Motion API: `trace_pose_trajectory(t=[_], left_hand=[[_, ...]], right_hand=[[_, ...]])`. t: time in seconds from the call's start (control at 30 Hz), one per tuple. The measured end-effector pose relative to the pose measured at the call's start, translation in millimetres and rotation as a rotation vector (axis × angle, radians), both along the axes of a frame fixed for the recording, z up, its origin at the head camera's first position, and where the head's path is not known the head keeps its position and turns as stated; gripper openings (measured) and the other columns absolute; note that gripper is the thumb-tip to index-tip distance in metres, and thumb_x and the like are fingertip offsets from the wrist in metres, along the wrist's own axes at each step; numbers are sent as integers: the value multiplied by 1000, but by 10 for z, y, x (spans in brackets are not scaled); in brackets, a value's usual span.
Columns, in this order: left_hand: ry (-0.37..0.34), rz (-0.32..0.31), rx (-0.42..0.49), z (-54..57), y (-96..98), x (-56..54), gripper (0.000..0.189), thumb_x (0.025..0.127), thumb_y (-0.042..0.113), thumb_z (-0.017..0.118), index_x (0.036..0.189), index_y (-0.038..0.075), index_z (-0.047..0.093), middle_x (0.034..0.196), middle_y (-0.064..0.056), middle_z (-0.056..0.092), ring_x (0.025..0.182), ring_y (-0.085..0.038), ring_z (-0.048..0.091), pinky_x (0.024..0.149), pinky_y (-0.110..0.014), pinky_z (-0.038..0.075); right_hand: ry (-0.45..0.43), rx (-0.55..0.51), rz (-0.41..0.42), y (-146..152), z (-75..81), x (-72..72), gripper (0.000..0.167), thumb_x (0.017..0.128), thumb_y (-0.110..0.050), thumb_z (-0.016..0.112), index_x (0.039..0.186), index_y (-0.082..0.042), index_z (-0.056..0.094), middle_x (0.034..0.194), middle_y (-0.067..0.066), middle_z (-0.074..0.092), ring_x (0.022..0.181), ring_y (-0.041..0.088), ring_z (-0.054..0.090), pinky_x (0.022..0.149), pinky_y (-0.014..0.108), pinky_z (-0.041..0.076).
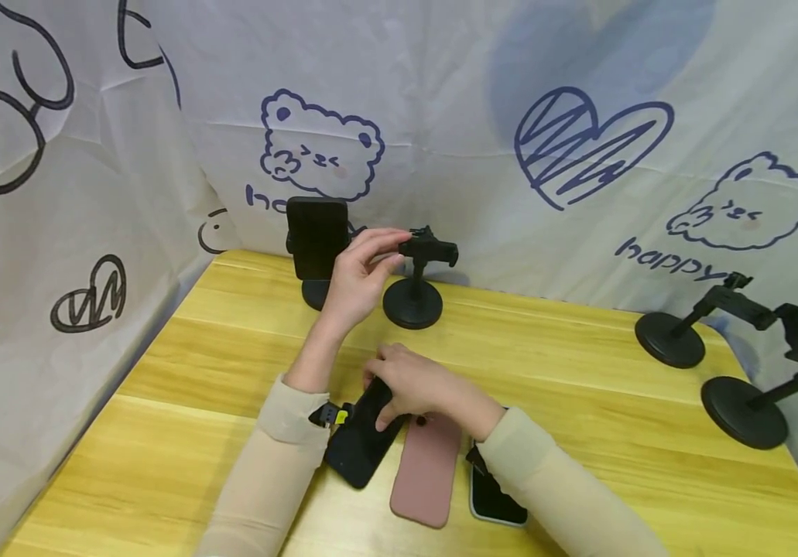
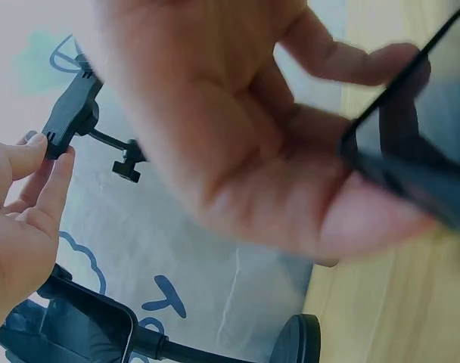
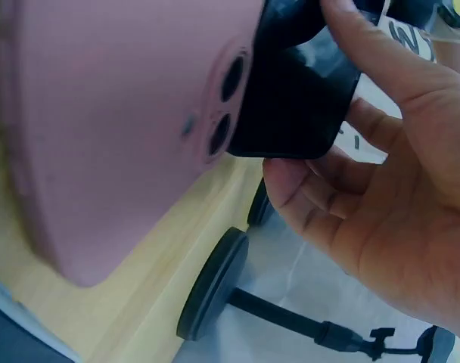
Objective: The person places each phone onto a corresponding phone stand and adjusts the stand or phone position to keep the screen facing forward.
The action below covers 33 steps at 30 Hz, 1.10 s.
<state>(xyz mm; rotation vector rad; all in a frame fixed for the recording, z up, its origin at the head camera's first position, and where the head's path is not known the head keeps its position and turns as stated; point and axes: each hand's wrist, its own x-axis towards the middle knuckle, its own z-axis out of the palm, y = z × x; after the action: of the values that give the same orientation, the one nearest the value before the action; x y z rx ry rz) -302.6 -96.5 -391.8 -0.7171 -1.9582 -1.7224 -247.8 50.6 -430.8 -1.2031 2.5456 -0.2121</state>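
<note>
My left hand pinches the clamp head of a black phone stand between thumb and fingers. In the left wrist view, the fingertips of the left hand sit at one end of that clamp. Lower down, my right hand grips a black phone by its upper end, thumb on its face. In the right wrist view, the fingers of the right hand curl under the edge of the black phone. Beside it lies a pink phone, camera side up.
Another black phone stands upright in a stand at the back left. A pale-edged phone lies partly under my right sleeve. Two bare stands, one farther back and one nearer, occupy the table's right side. A printed cloth hangs behind.
</note>
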Motion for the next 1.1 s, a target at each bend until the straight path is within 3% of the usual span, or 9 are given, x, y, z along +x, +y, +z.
trace_pose_trajectory(t=[0.23, 0.37, 0.63, 0.93, 1.1], left_hand=[[-49, 21, -19, 32, 19, 15, 32, 100, -9, 61, 131, -7, 67, 136, -22, 59, 124, -36, 60, 108, -49, 50], [-45, 17, -18, 21, 16, 8, 32, 100, -8, 62, 131, -5, 68, 136, -19, 60, 123, -33, 61, 107, -46, 51], [-37, 14, -15, -6, -4, 4, 32, 100, -4, 65, 131, 1, 70, 135, -14, 62, 122, -28, 62, 106, -41, 52], [-25, 4, -16, -17, -2, 4, 31, 101, -1, 65, 130, 2, 71, 133, -13, 63, 121, -26, 62, 106, -40, 53], [-3, 15, -24, -4, -4, 1, 31, 101, -1, 65, 130, 3, 72, 132, -11, 63, 121, -24, 63, 105, -37, 53]], right_hand=[[-136, -93, -71, 120, 42, -79, 35, 90, -36, 84, 114, -17, 68, 112, 1, 60, 104, 21, 60, 91, 37, 52], [-187, -186, -132, 223, 67, -128, 31, 98, -29, 76, 122, -11, 68, 114, 4, 60, 99, 19, 60, 89, 37, 52], [-140, -363, -117, 448, 120, -157, 24, 103, -18, 67, 121, -3, 71, 113, 9, 68, 100, 21, 64, 87, 37, 54], [-57, -520, -338, 707, 260, 21, 26, 102, -18, 70, 124, -6, 72, 122, 11, 72, 112, 30, 67, 94, 49, 55], [29, -545, -408, 853, 403, 65, 24, 100, -18, 72, 121, -7, 75, 122, 10, 72, 115, 33, 67, 97, 52, 54]])
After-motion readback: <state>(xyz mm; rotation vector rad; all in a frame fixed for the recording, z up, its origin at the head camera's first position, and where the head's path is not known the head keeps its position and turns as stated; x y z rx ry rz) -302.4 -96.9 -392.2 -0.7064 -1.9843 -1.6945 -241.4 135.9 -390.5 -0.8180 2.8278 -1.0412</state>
